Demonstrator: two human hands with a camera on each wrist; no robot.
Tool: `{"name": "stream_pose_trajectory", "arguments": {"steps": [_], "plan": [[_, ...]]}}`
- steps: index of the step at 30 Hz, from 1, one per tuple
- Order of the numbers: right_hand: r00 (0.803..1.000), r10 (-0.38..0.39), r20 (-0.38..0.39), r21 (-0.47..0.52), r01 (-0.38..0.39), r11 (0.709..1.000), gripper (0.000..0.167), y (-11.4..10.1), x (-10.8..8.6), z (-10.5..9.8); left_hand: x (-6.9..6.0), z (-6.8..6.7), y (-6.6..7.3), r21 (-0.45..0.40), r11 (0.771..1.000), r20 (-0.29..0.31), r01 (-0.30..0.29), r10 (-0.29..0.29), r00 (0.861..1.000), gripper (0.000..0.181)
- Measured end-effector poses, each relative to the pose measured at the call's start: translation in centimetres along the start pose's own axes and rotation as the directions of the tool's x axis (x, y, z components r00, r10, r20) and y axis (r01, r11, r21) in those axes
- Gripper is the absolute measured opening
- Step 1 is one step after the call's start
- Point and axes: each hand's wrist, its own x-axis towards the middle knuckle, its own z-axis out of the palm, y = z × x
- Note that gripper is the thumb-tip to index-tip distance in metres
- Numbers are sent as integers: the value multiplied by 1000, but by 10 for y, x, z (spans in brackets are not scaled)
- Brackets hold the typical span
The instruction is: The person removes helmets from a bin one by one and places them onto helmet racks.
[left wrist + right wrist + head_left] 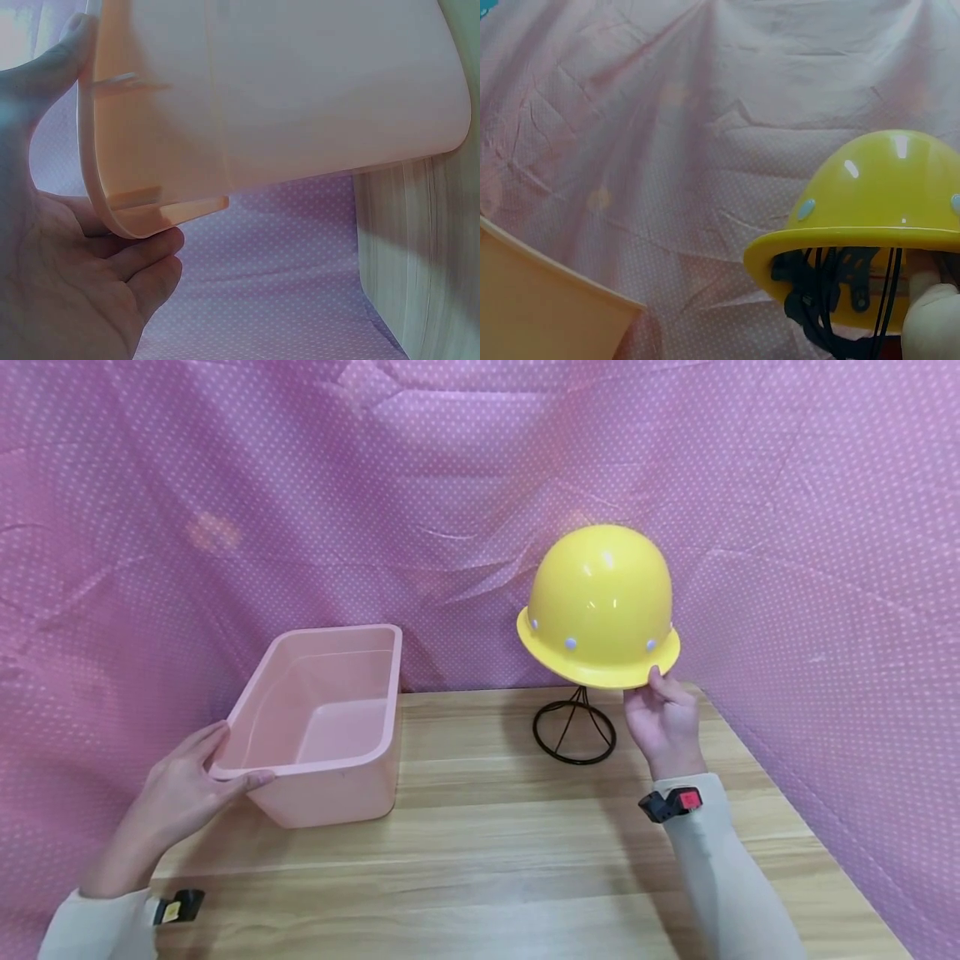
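A yellow hard hat (600, 602) with pale rivets sits over a black wire stand (574, 732), whose top is hidden beneath it. My right hand (664, 722) pinches the brim at its near right side, thumb on top and fingers under it. In the right wrist view, the hat's dark inner harness (832, 300) and wire legs show below the brim. At the left stands a pink plastic bin (360, 766). My left hand (176, 789) grips its near left corner, thumb along the front rim, while the left wrist view shows fingertips (154, 274) curled under the lip.
Both things are near the back of a light wood-grain table (480, 868). A pink dotted cloth (450, 527) hangs close behind and along both sides. Bare tabletop lies between bin and stand.
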Motion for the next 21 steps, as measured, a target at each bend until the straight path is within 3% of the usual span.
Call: {"name": "stream_pose_trajectory", "arguments": {"steps": [10,17,21], "plan": [[998,19,63,-110,-12,994,51,-5,-4,-2,-2,0,0,-10,1000,-7,-19,19,1000,103],[998,31,53,-210,-19,978,51,-9,-3,-2,-3,0,0,-8,1000,-7,-20,20,1000,102],[998,39,50,-207,-27,978,50,-11,-3,-5,-2,0,-1,-3,999,-21,-35,35,999,101]]}}
